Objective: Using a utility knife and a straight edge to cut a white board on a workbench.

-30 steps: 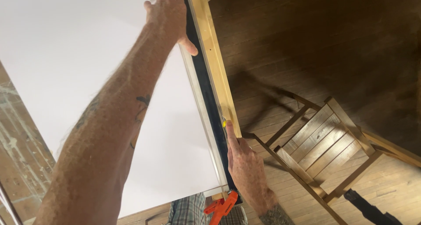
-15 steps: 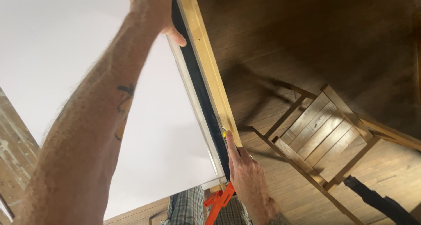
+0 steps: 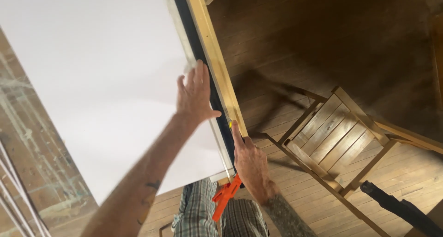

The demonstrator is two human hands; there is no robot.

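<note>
A large white panel (image 3: 101, 80) stands on edge with a dark strip and a light wooden batten (image 3: 212, 57) running along its right side. My left hand (image 3: 196, 96) lies flat on the white face near that edge, fingers spread, thumb touching the dark strip. My right hand (image 3: 249, 165) is lower, its index finger pressed against the batten's lower end, where a small yellow tip shows; what it holds is hidden. An orange clamp (image 3: 225, 198) hangs just below, by my plaid trousers.
A wooden slatted chair (image 3: 337, 140) stands on the dark plank floor (image 3: 332, 43) to the right. A painted brick wall (image 3: 32, 168) borders the panel on the left. A black object (image 3: 401, 209) lies at the lower right.
My left hand has slid down the panel's edge, from near the top of view to just above my right hand. My right hand stays at the batten's lower end.
</note>
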